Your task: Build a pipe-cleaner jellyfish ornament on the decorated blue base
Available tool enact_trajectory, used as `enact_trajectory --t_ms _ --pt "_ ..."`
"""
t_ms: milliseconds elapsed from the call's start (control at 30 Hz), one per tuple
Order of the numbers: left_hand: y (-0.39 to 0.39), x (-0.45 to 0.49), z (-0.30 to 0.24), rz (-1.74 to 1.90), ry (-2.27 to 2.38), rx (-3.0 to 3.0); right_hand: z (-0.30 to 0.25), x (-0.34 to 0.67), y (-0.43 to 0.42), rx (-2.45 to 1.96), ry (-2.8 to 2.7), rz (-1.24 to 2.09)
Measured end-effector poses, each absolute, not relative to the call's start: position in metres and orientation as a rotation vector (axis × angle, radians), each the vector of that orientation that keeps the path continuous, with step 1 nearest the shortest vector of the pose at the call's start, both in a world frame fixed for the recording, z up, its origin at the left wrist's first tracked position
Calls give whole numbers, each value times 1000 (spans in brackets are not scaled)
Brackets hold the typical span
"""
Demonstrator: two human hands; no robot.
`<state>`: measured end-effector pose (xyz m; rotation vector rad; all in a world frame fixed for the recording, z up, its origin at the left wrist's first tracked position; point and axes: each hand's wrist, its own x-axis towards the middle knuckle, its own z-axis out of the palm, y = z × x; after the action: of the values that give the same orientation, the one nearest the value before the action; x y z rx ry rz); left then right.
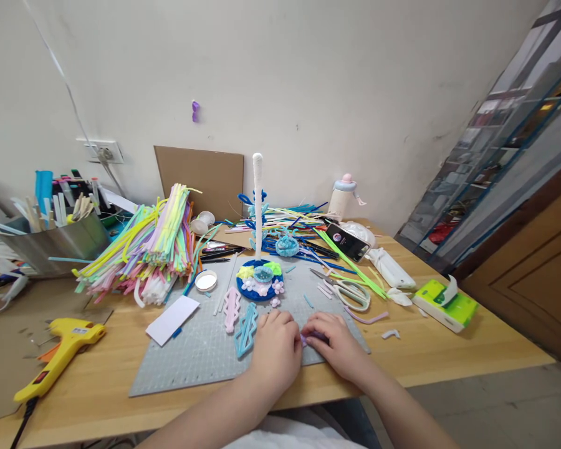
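A lilac chenille piece (303, 340) is pinched by the right hand (331, 340) near the cutting mat's (182, 368) front edge; any hold by the curled left hand (278, 343) cannot be told; the piece seems unfinished; a pink zigzag strip (232, 310) and a blue zigzag strip (246, 330) look finished; toward the back edge, a flowered base (262, 297) appears assembled.

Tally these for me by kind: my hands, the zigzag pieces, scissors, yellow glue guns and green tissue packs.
Left hand and right hand: 2
Pink zigzag piece and blue zigzag piece: 2
Scissors: 1
Yellow glue gun: 1
Green tissue pack: 1
Total: 7
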<state>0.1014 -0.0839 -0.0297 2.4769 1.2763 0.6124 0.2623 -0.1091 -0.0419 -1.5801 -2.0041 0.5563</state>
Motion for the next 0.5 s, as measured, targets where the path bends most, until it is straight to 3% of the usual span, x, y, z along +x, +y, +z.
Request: enact_trajectory --t_ms 500 --pt "-70 104 -26 481 1299 2368 -45 263 -110 -1604 -1941 531"
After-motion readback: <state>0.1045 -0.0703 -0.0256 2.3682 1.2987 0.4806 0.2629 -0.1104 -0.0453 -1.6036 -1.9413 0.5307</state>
